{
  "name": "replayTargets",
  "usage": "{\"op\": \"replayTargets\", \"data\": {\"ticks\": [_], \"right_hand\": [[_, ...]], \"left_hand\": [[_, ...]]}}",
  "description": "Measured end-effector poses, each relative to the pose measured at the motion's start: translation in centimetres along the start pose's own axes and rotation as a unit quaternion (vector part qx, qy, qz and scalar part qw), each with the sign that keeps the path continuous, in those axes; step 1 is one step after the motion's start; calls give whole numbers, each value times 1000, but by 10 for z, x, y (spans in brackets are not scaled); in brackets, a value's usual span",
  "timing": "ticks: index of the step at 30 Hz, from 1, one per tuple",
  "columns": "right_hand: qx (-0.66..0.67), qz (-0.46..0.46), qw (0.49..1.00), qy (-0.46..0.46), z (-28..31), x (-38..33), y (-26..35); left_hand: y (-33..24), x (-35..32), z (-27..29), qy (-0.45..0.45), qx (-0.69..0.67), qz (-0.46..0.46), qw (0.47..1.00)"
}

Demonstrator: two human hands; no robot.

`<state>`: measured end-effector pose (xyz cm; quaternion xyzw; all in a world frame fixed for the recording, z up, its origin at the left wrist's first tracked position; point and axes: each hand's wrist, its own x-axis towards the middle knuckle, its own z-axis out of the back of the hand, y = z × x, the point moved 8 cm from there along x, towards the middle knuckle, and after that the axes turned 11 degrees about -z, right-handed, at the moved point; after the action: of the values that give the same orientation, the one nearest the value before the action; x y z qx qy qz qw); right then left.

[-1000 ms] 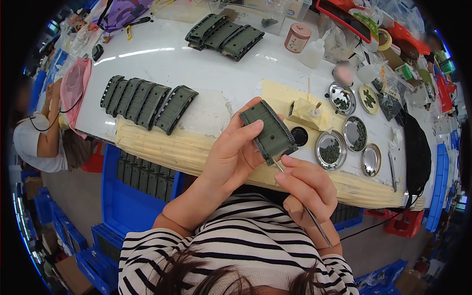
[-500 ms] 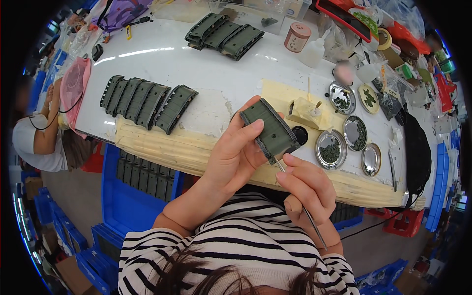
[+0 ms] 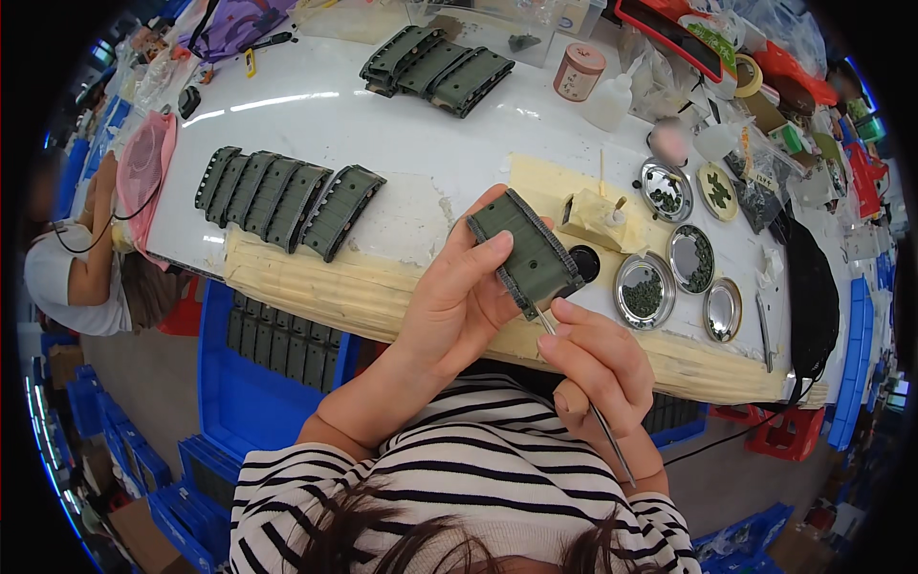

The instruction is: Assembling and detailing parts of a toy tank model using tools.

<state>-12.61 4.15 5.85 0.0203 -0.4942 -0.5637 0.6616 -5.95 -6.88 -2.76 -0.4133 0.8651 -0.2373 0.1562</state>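
My left hand (image 3: 457, 287) grips a dark green, slightly curved rectangular model part (image 3: 528, 256) with toothed dark edges, thumb on its face and fingers behind. In my right hand (image 3: 604, 368) is a thin metal pair of tweezers (image 3: 610, 438), held like a pen. The tip touches or nearly touches the part's lower corner; whether a small piece is in the tip is too small to tell. Right of the hands, round metal dishes hold tiny dark green pieces, among them a near dish (image 3: 644, 323) and a farther one (image 3: 712, 258).
Similar green parts stand in a row (image 3: 263, 196) at left and in a stack (image 3: 435, 69) farther back. A yellow taped block (image 3: 601, 222), a white squeeze bottle (image 3: 607, 103) and a pink tin (image 3: 579, 72) stand beyond my hands. A blue crate (image 3: 249, 407) sits below the table edge.
My hands, the green part and the tweezers hold almost the same pose. At far left, another person's arm has shifted slightly.
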Motion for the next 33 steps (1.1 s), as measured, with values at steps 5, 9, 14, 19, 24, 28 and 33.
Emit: {"op": "replayTargets", "data": {"ticks": [5, 9, 14, 19, 24, 28, 33], "right_hand": [[10, 1, 1000, -1, 0, 0, -1], [10, -2, 1000, 2, -1, 1, -2], [74, -19, 997, -25, 9, 1, -8], [160, -53, 978, -122, 33, -6, -20], [143, -52, 981, -117, 34, -4, -19], [124, -64, 986, -88, 31, -3, -14], [127, -65, 987, -73, 28, -3, -14]], "left_hand": [[0, 0, 0, 5, 0, 2, 1000], [0, 1, 1, 4, 2, 4, 1000], [0, 2, -2, 5, -9, 11, 1000], [-4, 7, -6, 0, -77, 21, 997], [14, 10, 3, -3, -286, 116, 951], [20, 11, -9, -27, -406, 167, 898], [22, 13, -9, -36, -386, 161, 908]]}}
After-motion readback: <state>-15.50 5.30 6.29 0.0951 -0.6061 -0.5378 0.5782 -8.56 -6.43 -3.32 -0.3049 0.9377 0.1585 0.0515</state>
